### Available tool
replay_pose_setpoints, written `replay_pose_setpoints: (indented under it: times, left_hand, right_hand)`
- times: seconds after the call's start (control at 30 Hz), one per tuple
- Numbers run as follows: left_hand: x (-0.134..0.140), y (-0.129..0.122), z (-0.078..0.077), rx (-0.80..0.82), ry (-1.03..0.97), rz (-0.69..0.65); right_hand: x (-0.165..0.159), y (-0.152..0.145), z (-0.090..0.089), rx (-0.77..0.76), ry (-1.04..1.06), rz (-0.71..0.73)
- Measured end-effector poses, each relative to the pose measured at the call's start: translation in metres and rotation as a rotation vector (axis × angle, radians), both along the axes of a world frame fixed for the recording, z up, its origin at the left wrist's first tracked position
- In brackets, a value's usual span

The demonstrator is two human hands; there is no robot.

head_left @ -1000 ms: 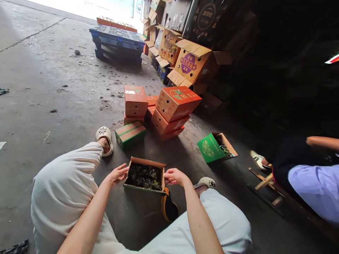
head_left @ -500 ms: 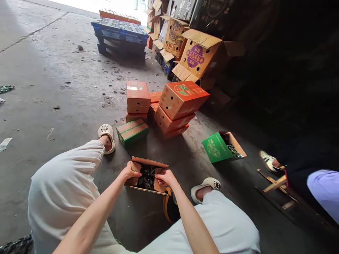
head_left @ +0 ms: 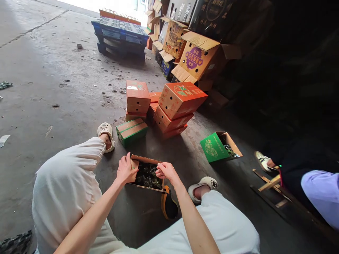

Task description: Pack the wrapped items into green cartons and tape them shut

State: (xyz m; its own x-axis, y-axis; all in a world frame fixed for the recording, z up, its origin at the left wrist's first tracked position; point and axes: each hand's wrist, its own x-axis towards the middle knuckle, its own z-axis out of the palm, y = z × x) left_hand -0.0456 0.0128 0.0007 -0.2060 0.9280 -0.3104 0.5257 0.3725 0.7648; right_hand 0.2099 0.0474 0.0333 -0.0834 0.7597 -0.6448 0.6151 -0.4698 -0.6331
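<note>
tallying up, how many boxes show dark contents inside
2: the open box between the left hand and right hand, and the green box on the floor farther right. Others may be hidden.

A small rectangular cardboard box (head_left: 146, 159) sits upright and open-topped on the dark floor (head_left: 116, 208), slightly skewed. Its left end flap (head_left: 135, 164) leans inward over the contents (head_left: 147, 176), a dark, glossy, crumpled-looking mass with faint greenish glints, too dim to identify.
</note>
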Motion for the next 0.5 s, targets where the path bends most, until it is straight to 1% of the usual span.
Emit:
replay_pose_setpoints:
  times: [0.03, 0.07, 0.1, 0.13, 0.2, 0.23, 0.27, 0.33, 0.4, 0.47, 0.5]
  left_hand:
    - [0.005, 0.002, 0.009, 0.105, 0.055, -0.008]
    - [0.011, 0.005, 0.016, 0.191, 0.064, -0.050]
    - [0.019, 0.008, 0.021, 0.244, 0.030, -0.132]
    - [0.027, 0.010, 0.022, 0.262, -0.021, -0.235]
    - [0.046, 0.010, 0.017, 0.220, -0.095, -0.446]
    - [0.054, 0.009, 0.012, 0.179, -0.092, -0.521]
    - [0.062, 0.007, 0.005, 0.139, -0.062, -0.569]
    - [0.071, 0.002, -0.009, 0.071, 0.043, -0.608]
    - [0.074, -0.003, -0.019, 0.041, 0.132, -0.583]
    - [0.074, -0.006, -0.024, 0.049, 0.165, -0.545]
    - [0.073, -0.007, -0.025, 0.043, 0.166, -0.551]
  right_hand:
    - [-0.004, -0.001, 0.002, 0.033, -0.039, 0.045]
    - [-0.008, -0.004, 0.002, 0.052, -0.099, 0.093]
    - [-0.013, -0.007, 0.001, 0.056, -0.170, 0.131]
    - [-0.017, -0.010, -0.002, 0.053, -0.230, 0.152]
    - [-0.023, -0.018, -0.009, 0.026, -0.285, 0.150]
    - [-0.026, -0.021, -0.014, 0.009, -0.303, 0.148]
    - [-0.027, -0.023, -0.018, -0.005, -0.316, 0.143]
    - [-0.026, -0.026, -0.025, 0.007, -0.322, 0.115]
    - [-0.023, -0.030, -0.029, 0.098, -0.280, 0.084]
    - [-0.019, -0.036, -0.031, 0.160, -0.192, 0.106]
    - [-0.018, -0.040, -0.031, 0.153, -0.165, 0.138]
